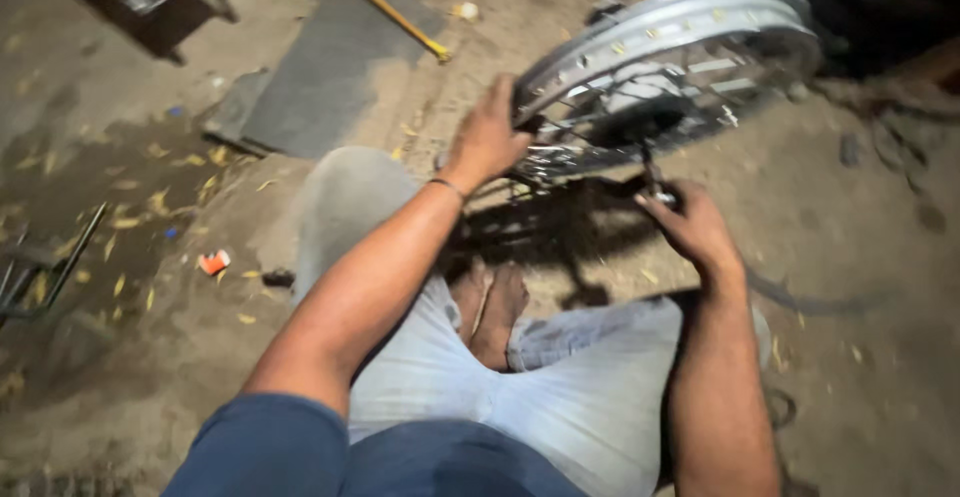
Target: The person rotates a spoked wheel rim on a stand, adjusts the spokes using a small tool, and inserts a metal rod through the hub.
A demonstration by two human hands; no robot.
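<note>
Both bare arms reach forward from short blue sleeves, over bent knees in pale trousers. The left hand (pixel 487 137) stretches furthest — wrist banded by a thin bracelet, fingers curled closed in a grip. The right hand (pixel 692 225) sits lower and nearer, knuckles up, fingers pinched tight. Bare feet (pixel 490 307) are tucked between the knees.

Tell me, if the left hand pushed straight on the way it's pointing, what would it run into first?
The left hand already grips the silvery wheel rim; going on, it would likely meet the spokes and hub, though blur hides depth.
</note>
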